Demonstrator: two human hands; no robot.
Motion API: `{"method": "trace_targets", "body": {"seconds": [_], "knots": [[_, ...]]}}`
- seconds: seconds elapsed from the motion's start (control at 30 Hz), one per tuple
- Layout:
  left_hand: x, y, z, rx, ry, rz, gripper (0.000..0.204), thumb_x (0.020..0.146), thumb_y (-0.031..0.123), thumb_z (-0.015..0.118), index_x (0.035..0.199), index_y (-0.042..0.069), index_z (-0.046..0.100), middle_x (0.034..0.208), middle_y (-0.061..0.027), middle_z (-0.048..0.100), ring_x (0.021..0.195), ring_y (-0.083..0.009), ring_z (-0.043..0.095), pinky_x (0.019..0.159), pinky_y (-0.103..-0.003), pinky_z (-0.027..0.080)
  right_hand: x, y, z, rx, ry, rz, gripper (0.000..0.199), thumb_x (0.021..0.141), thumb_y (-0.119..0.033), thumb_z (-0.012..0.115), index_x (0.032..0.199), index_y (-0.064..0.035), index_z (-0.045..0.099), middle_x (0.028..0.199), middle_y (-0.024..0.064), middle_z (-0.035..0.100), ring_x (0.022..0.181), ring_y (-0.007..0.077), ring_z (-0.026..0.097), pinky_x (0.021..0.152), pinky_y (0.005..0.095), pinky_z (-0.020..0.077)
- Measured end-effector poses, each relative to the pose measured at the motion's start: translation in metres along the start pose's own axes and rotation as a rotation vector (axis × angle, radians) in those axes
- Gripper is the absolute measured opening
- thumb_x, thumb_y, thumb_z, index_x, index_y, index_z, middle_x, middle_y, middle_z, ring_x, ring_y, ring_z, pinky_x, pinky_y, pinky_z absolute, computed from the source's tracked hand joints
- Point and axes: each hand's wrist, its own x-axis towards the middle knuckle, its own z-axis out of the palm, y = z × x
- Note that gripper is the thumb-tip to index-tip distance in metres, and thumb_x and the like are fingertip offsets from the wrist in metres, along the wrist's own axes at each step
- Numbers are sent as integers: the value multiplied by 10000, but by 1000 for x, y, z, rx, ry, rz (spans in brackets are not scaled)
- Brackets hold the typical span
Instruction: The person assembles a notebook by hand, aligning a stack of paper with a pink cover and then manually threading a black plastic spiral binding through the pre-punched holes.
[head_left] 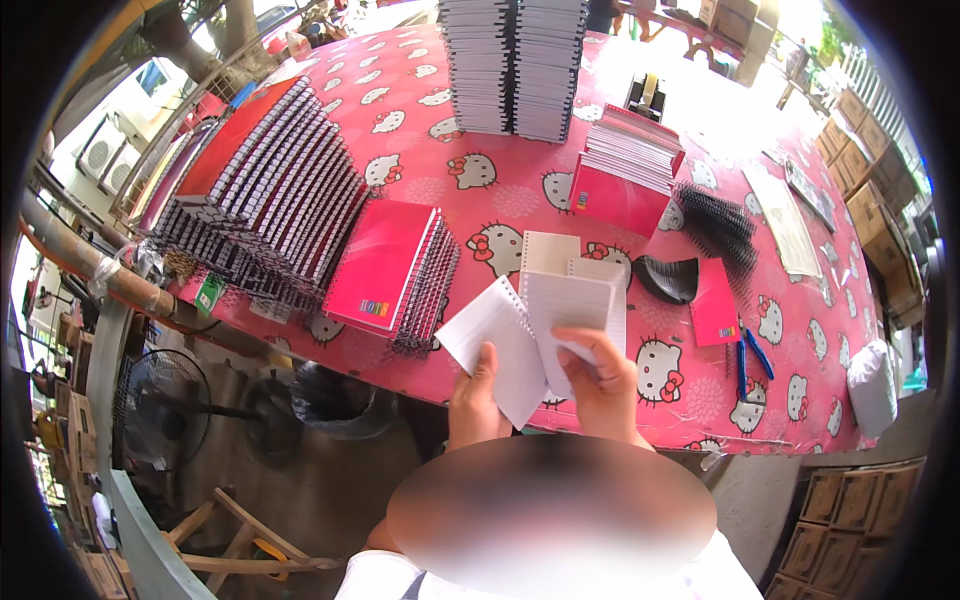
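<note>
Pink cartoon-cat cloth covers the surface (420, 190) filling most of the frame. Just below centre we hold a block of punched white sheets (530, 335), fanned apart: our left hand (474, 402) has its fingers closed on the lower edge, our right hand (603, 378) pinches the front sheets. Left of them lies a pile of pink spiral notebooks (385, 270); further left, a long fanned row of bound notebooks (265, 185). Black binding coils (718, 222) lie at right, tall notebook stacks (512, 62) at top centre.
</note>
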Motion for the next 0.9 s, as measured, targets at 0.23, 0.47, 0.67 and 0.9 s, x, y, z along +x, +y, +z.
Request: {"method": "trace_targets", "body": {"seconds": [0.23,0.47,0.67,0.9], "knots": [[5,1,-2,-221,-121,4,529,960,375,384,1326,-2,334,1280,-157,464,1182,-262,463,980,-422,381,7,1,-11,446,29,170,241,863,42,555,1095,-18,577,977,15,595,892,67,535,808,210,430],[-16,30,-17,-310,-71,120,583,924,383,462,1332,-11,329,1315,-181,438,1237,-303,414,1009,-448,358,18,17,-19,700,119,259,288,817,11,612,1098,-15,557,993,54,594,883,117,571,789,242,456],[-38,117,-92,-81,482,692,337,885,212,538,1141,-7,522,1057,-113,587,946,-210,596,838,-379,479,19,28,-70,435,258,86,406,775,19,560,1174,-40,513,1100,85,552,974,179,556,866,305,451],[29,274,-289,1558,1322,1156,249,860,131,516,1051,-21,561,949,-203,568,879,-386,542,775,-447,426,25,22,-58,340,180,84,429,791,46,525,1208,-39,473,1125,84,528,994,170,537,874,293,444]]}}
